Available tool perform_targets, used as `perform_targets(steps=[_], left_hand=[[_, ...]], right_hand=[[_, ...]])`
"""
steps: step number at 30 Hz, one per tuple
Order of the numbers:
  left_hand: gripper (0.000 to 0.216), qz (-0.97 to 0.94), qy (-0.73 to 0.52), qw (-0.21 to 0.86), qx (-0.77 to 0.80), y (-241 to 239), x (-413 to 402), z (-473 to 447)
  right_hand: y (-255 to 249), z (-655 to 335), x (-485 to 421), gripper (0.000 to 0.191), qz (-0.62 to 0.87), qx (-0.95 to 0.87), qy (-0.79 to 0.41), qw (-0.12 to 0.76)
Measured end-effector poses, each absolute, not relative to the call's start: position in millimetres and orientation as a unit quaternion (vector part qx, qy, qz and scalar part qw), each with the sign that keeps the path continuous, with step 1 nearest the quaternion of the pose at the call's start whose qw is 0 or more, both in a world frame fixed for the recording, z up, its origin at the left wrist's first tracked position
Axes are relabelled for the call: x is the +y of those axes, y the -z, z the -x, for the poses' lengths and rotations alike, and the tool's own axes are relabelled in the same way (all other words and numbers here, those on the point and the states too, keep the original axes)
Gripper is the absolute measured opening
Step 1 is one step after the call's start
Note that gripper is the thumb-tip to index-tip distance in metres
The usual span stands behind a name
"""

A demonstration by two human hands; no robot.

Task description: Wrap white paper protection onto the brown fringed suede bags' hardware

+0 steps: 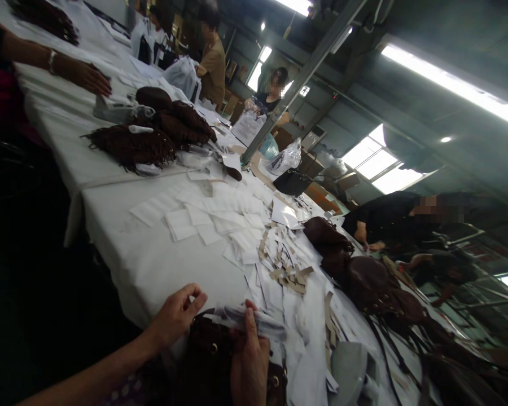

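My left hand (175, 316) hovers at the near edge of the white-covered table (152, 259), fingers curled into a loose pinch beside a dark brown bag (207, 361). My right hand (249, 361) lies on that bag, its fingers closed round a crumpled wad of white paper (258, 321) at the bag's top. The bag has metal eyelets and sits right in front of me, partly cut off by the frame's lower edge.
Loose white sheets and tan strips (285, 270) litter the table. Brown fringed bags (152, 135) lie further up, more brown bags (364, 276) to the right. Another person's hand (84, 76) rests at the far left. Other people work across and beyond the table.
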State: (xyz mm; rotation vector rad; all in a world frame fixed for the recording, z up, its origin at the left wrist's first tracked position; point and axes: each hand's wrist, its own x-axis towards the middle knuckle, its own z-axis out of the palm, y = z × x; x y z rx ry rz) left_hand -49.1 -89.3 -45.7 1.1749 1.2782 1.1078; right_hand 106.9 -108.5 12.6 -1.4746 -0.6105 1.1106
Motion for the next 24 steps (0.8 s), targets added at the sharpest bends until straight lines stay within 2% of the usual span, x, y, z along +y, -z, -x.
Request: perform_targets(steps=[5, 12, 18, 24], left_hand=[[0.036, -0.536, -0.4, 0.521, 0.53, 32.2, -93.7, 42.3], [0.027, -0.546, -0.386, 0.524, 0.527, 50.4, -88.9, 42.4], [0.02, -0.588, -0.352, 0.505, 0.525, 47.6, -81.6, 59.6], [0.024, -0.58, -0.336, 0.564, 0.482, 42.8, -85.2, 64.0]], right_hand=[[-12.4, -99.3, -112.7, 0.056, 0.624, -0.323, -0.467, 0.538], [-4.6, -95.0, -112.7, 0.055, 0.616, -0.326, -0.469, 0.542], [-6.2, -93.4, -108.5, 0.073, 0.542, -0.253, -0.553, 0.579], [-13.5, -98.9, -112.8, 0.059, 0.544, -0.224, -0.538, 0.604]])
